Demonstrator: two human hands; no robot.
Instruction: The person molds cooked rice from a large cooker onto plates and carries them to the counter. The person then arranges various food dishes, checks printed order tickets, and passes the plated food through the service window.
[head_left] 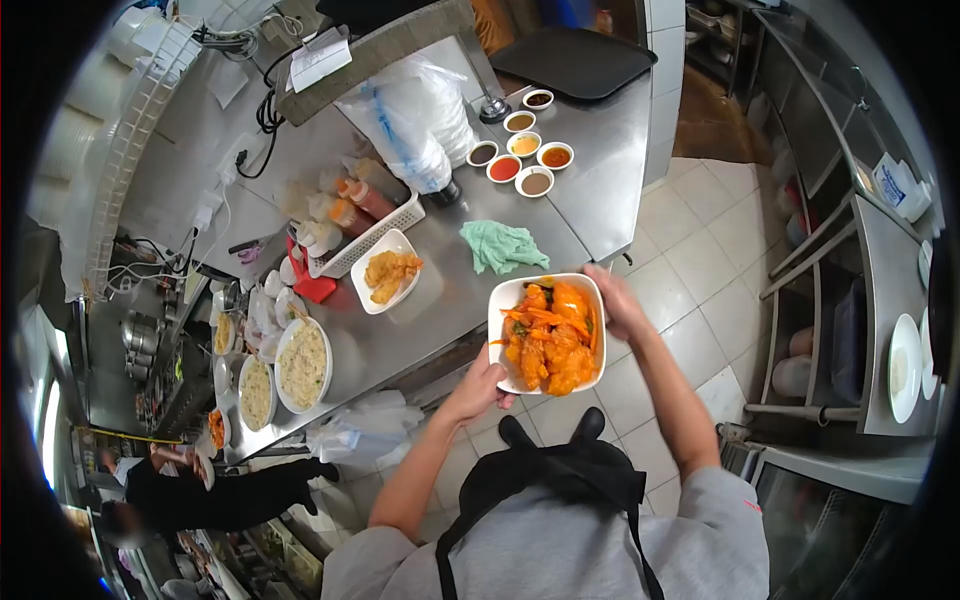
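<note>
Between my two hands is a white square bowl [495,368] of orange-sauced fried pieces [557,345] with carrot strips and some green bits. My left hand [478,385] grips the bowl's near left corner. At its upper right side, my right hand [618,302] is closed on the rim, with some fingers hidden beneath. The bowl is held level in front of my apron, off the counter's edge. Just beyond it on the steel counter [440,290] lie a crumpled green cloth [502,246] and a white dish [372,300] with golden fried pieces [388,274].
Several small sauce bowls [535,181] stand near a black tray [575,62]. A white basket [385,232] holds squeeze bottles, beside bagged containers [415,120]. Large bowls of rice [303,366] sit at the left. A co-worker in black [220,497] stands lower left. Shelving [850,300] lines the right.
</note>
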